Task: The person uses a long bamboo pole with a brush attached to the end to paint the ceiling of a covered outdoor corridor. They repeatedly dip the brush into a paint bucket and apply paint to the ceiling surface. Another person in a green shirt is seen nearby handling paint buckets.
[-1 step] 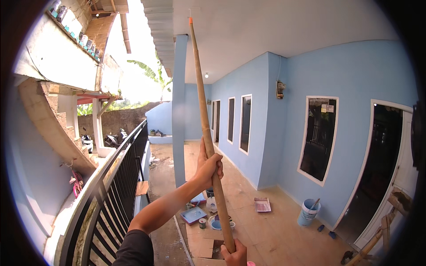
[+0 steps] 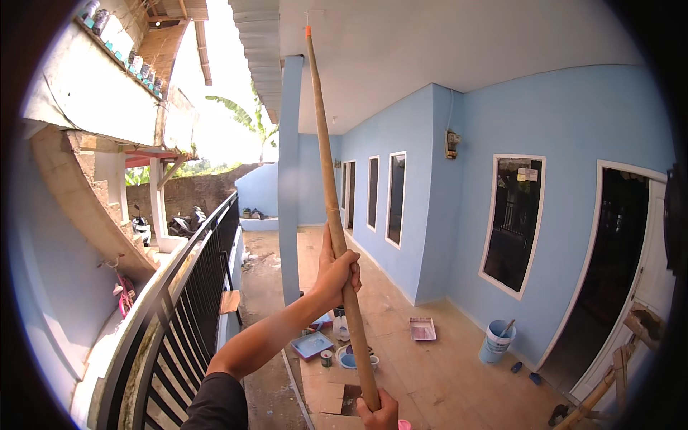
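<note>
A long bamboo pole (image 2: 327, 165) slants up from the bottom middle toward the white ceiling (image 2: 401, 43). Its top end has an orange piece (image 2: 308, 31) and a thin, pale wire frame like a paint roller's, hard to make out against the ceiling. My left hand (image 2: 335, 276) is wrapped round the pole at mid-height, that arm reaching in from the lower left in a dark sleeve. Lower down, at the bottom edge, my right hand (image 2: 380, 411) grips the same pole near its lower end.
A black railing (image 2: 172, 315) runs along the left, beside a blue pillar (image 2: 290, 179). On the tiled floor stand a blue paint tray (image 2: 312, 346), a small can (image 2: 327, 357), a pinkish tray (image 2: 423, 329) and a bucket (image 2: 495, 342). Cardboard (image 2: 322, 394) lies below.
The small ceiling bulb looked bright before and looks dim now. Both hands and the pole hold practically the same place.
</note>
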A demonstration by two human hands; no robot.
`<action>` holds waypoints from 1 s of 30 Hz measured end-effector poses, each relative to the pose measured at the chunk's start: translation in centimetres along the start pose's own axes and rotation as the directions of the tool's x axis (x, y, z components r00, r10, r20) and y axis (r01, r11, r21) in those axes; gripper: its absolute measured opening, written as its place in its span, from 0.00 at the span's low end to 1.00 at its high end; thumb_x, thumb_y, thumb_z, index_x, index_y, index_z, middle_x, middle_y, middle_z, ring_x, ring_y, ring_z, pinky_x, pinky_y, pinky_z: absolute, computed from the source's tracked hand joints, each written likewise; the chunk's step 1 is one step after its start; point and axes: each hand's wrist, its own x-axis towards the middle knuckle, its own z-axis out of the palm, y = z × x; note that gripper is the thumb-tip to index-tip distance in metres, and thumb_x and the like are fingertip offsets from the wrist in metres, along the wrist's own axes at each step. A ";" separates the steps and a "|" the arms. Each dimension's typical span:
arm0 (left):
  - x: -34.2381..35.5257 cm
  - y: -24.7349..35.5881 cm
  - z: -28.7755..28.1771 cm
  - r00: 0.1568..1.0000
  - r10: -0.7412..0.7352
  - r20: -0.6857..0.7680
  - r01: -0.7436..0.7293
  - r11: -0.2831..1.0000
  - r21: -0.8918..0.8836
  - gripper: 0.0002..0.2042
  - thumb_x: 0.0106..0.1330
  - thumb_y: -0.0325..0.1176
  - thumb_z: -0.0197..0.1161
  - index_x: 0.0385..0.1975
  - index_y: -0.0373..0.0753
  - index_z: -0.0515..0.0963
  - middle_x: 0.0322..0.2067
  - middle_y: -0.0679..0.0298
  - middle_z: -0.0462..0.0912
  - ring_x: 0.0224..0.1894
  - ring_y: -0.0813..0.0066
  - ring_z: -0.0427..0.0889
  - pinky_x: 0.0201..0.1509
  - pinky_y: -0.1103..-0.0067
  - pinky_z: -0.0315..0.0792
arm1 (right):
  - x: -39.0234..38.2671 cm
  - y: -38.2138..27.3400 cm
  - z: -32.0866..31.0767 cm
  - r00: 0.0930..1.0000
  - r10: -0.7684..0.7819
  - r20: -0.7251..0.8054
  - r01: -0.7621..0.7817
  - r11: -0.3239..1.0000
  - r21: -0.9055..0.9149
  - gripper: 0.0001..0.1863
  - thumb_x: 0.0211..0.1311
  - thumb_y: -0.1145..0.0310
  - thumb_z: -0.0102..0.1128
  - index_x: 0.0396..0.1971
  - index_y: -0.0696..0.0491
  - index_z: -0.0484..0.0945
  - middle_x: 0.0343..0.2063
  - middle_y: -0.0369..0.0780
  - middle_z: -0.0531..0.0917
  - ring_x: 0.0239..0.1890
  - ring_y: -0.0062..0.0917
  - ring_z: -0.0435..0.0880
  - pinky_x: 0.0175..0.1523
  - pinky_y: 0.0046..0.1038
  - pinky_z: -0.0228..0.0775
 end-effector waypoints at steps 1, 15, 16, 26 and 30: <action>-2.3 0.4 1.0 1.000 0.004 0.009 -0.004 1.000 -0.002 0.49 0.66 0.21 0.52 0.76 0.69 0.29 0.19 0.65 0.69 0.12 0.75 0.69 0.14 0.74 0.69 | -1.9 -0.1 -1.1 0.994 -0.100 -0.043 0.101 0.995 0.010 0.15 0.54 0.71 0.66 0.42 0.60 0.79 0.31 0.49 0.80 0.33 0.42 0.79 0.40 0.39 0.72; -23.5 -1.9 9.3 0.999 0.048 0.019 -0.048 0.998 0.032 0.50 0.67 0.17 0.52 0.76 0.65 0.27 0.22 0.64 0.69 0.12 0.77 0.70 0.12 0.76 0.71 | -20.7 -0.7 -10.4 0.995 0.097 -0.001 -0.095 0.978 0.184 0.13 0.51 0.68 0.69 0.34 0.58 0.77 0.23 0.42 0.77 0.27 0.27 0.74 0.34 0.35 0.68; -24.7 -2.5 9.6 0.999 0.040 0.023 -0.041 0.998 0.042 0.50 0.67 0.16 0.52 0.76 0.66 0.27 0.21 0.64 0.69 0.12 0.77 0.70 0.12 0.75 0.71 | -22.1 -0.4 -10.9 0.990 0.144 0.005 -0.143 0.973 0.182 0.12 0.51 0.69 0.69 0.32 0.58 0.76 0.22 0.41 0.76 0.27 0.27 0.73 0.33 0.34 0.67; -30.0 -7.9 12.5 0.991 0.017 0.129 -0.034 0.990 0.134 0.36 0.75 0.26 0.55 0.72 0.47 0.37 0.30 0.62 0.72 0.18 0.75 0.76 0.19 0.77 0.75 | -33.7 6.1 -15.2 0.889 0.452 0.069 -0.456 0.869 0.190 0.08 0.52 0.71 0.65 0.27 0.56 0.74 0.20 0.33 0.69 0.26 0.22 0.65 0.28 0.33 0.61; -27.0 -13.6 12.2 0.973 -0.187 0.137 0.176 0.981 0.087 0.21 0.76 0.31 0.56 0.61 0.40 0.54 0.27 0.63 0.73 0.20 0.75 0.77 0.25 0.77 0.78 | -37.1 7.1 -18.1 0.778 0.628 -0.018 -0.624 0.775 0.096 0.10 0.53 0.67 0.67 0.26 0.56 0.76 0.19 0.35 0.71 0.23 0.25 0.68 0.28 0.35 0.63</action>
